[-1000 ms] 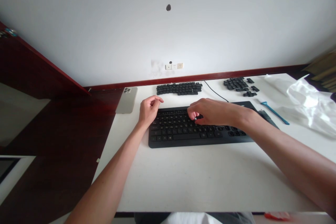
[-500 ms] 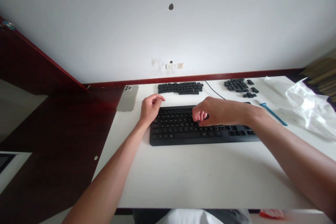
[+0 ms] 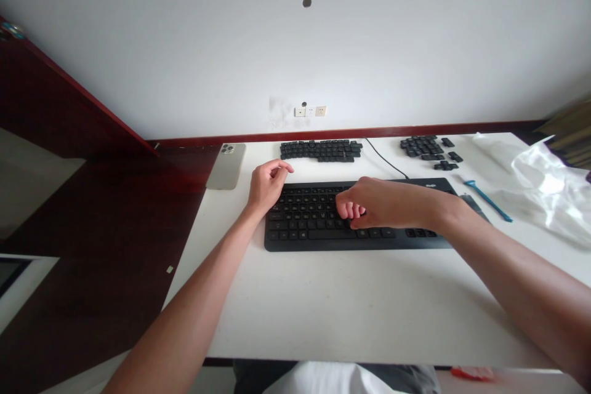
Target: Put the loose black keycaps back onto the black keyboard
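Observation:
A black keyboard [image 3: 318, 235] lies flat on the white table in front of me. Some of its key places on the right part are bare, without keycaps. My right hand [image 3: 362, 202] is over the middle of the keyboard, its fingers curled in and the thumb low against the keys. Whatever may be between those fingertips is hidden. At the keyboard's upper left corner rests my left hand [image 3: 268, 184], loosely bent, with the index finger reaching out and no object visible in it. Behind the keyboard sit rows of loose black keycaps [image 3: 321, 150] and a second keycap group [image 3: 421, 146].
A phone [image 3: 227, 166] lies at the table's left edge. To the right are a blue tool [image 3: 488, 201] and a crumpled clear plastic bag [image 3: 551, 188]. A black cable [image 3: 385, 159] runs back from the keyboard. The wall with sockets [image 3: 310, 111] stands behind.
My right hand has shifted slightly toward me over the keys, its fingers still curled. My left hand stays at the corner. The whole view has tilted a little.

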`<state>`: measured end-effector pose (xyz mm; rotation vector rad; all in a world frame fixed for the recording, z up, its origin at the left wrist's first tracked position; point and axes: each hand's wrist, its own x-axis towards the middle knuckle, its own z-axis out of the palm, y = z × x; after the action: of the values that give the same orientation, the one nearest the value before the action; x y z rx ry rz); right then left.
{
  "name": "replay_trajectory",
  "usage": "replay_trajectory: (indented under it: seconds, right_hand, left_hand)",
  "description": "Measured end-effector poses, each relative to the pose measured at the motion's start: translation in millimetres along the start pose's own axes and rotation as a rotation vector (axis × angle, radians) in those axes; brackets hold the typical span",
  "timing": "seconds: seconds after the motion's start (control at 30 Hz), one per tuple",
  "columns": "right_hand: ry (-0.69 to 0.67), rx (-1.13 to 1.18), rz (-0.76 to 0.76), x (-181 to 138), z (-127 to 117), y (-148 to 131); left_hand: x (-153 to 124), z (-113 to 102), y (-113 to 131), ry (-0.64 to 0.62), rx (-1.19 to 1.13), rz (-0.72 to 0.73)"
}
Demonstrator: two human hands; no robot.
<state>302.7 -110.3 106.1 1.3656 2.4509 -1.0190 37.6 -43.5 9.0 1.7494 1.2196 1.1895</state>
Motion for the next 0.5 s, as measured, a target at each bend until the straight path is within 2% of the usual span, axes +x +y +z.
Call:
replay_trajectory:
  seconds: [0.3,0.5]
  right_hand:
    - [0.018,-0.132,0.043,-2.1,2.3,-17.1]
    - [0.046,-0.175,0.024,-2.2,7.4,-16.2]
  left_hand:
    - [-0.1,-0.1,1.3,-0.003,0.006,0.005]
    - [0.3,0.0,0.4,0.001,0.01,0.011]
